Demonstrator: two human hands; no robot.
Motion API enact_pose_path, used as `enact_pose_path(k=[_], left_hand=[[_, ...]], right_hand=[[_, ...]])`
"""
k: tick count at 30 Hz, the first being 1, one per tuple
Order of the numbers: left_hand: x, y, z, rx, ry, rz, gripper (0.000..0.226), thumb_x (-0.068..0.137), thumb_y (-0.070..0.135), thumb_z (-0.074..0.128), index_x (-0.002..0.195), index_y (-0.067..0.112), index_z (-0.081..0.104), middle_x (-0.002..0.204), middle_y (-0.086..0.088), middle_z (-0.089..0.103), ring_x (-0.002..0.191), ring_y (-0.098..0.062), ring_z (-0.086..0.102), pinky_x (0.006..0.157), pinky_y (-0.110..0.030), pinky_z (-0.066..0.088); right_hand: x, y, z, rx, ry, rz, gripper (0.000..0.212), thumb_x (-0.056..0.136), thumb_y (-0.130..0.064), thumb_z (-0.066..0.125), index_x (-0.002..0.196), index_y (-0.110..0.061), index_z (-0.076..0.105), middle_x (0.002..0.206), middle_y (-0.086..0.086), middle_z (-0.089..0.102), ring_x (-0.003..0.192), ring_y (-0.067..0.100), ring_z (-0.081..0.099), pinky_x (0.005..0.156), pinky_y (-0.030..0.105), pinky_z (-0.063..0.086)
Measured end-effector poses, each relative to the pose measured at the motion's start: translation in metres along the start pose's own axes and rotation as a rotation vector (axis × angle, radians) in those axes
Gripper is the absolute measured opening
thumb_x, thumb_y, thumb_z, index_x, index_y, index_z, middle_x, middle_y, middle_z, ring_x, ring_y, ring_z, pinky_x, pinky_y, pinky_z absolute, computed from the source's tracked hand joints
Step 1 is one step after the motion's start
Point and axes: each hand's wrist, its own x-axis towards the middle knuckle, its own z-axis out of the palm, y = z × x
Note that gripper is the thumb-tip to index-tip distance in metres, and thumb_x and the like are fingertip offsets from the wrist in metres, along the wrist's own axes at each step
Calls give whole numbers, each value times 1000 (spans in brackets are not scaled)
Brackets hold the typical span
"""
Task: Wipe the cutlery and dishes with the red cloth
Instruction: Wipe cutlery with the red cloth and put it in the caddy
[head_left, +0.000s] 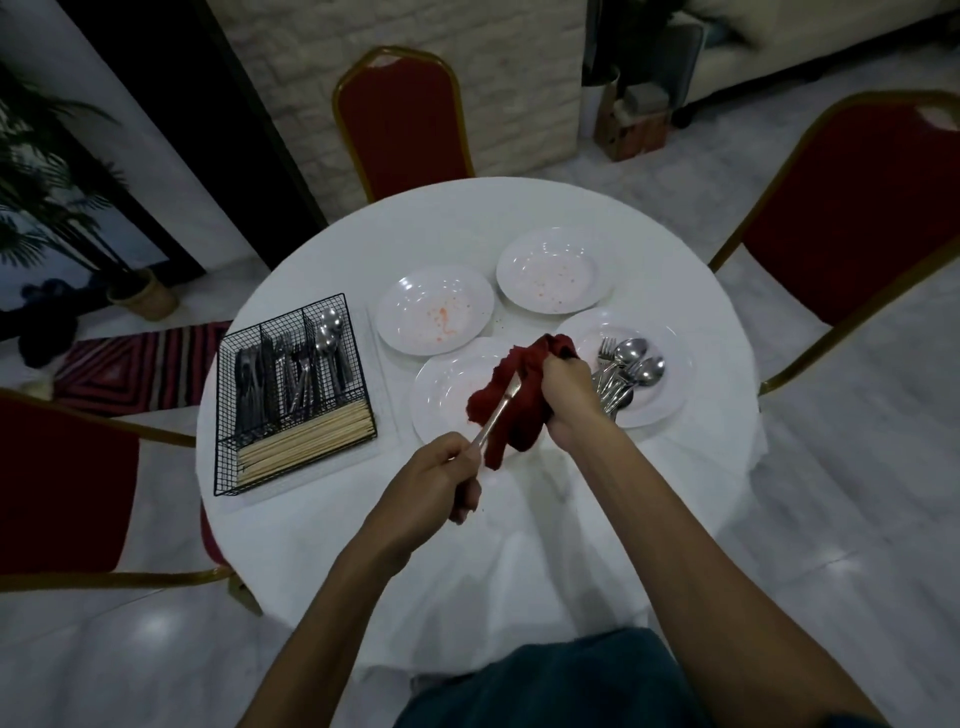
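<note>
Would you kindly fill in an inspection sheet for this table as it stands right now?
Surface: round table under a white cloth.
Job's things: red cloth wrapped around a utensil; two stained plates; a third plate under the cloth; a fourth plate bearing forks and spoons.
Clutter: black wire caddy with cutlery and chopsticks.
Hands: left hand grips the utensil's handle; right hand clutches the cloth.
Cables: nothing seen.
Surroundings: red chairs, potted plant, striped rug.
</note>
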Motion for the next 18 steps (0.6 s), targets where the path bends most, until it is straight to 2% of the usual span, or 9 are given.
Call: enact_pose_path(k=[2, 5, 8, 10, 12, 14, 16, 18], left_hand=[[-5, -3, -7, 10, 3, -2, 29, 108, 24, 43, 87, 10, 56, 66, -4, 64, 63, -17, 56, 67, -33, 47], [-10, -9, -23, -15, 16, -23, 28, 107, 20, 45, 85, 8, 57, 67, -6, 66, 63, -18, 56, 66, -33, 46], [-11, -14, -34, -92, 71, -47, 25, 104, 15, 48, 82, 7, 56, 67, -10, 66, 61, -20, 54, 65, -34, 44], [-6, -14, -33, -120, 123, -43, 24, 104, 13, 47, 82, 7, 55, 66, -9, 66, 63, -21, 53, 65, -35, 44], [1, -11, -24, -137, 160, -31, 24, 104, 13, 45, 82, 8, 54, 64, -6, 65, 62, -20, 53, 64, -34, 45], [7, -7, -9, -133, 187, -26, 27, 106, 18, 43, 83, 10, 55, 64, -3, 64, 62, -18, 55, 64, -32, 45], [11, -6, 3, -89, 237, -33, 30, 107, 25, 41, 85, 10, 56, 65, -1, 61, 64, -16, 57, 65, -32, 45], [11, -7, 8, -12, 281, -23, 31, 106, 25, 41, 85, 8, 57, 63, 0, 58, 61, -14, 55, 63, -29, 43]], right_hand=[[0, 1, -8, 14, 19, 1, 21, 100, -4, 52, 89, -6, 70, 82, 8, 77, 82, 25, 74, 74, 35, 62], [-2, 5, -22, 17, 73, -5, 19, 102, -10, 54, 91, -7, 70, 84, 7, 77, 82, 24, 74, 70, 33, 61], [0, 14, -30, 39, 131, 32, 16, 102, -20, 55, 96, -13, 68, 94, 7, 75, 88, 26, 72, 81, 39, 60], [-6, 22, -23, 63, 107, 54, 22, 103, -25, 54, 109, -10, 68, 102, 10, 74, 95, 28, 73, 83, 41, 61], [-21, 29, -11, 97, -8, 91, 27, 102, -25, 52, 112, -5, 66, 103, 12, 72, 94, 27, 70, 77, 37, 59], [-42, 35, 1, 93, -227, 134, 27, 99, -22, 50, 106, -3, 67, 106, 14, 73, 99, 31, 68, 76, 36, 56], [-56, 40, 9, 50, -427, 138, 33, 100, -23, 49, 108, -2, 72, 119, 15, 74, 114, 29, 68, 86, 37, 55], [-60, 48, 9, -14, -568, 119, 38, 105, -27, 46, 122, -4, 71, 130, 16, 69, 126, 28, 63, 103, 38, 51]])
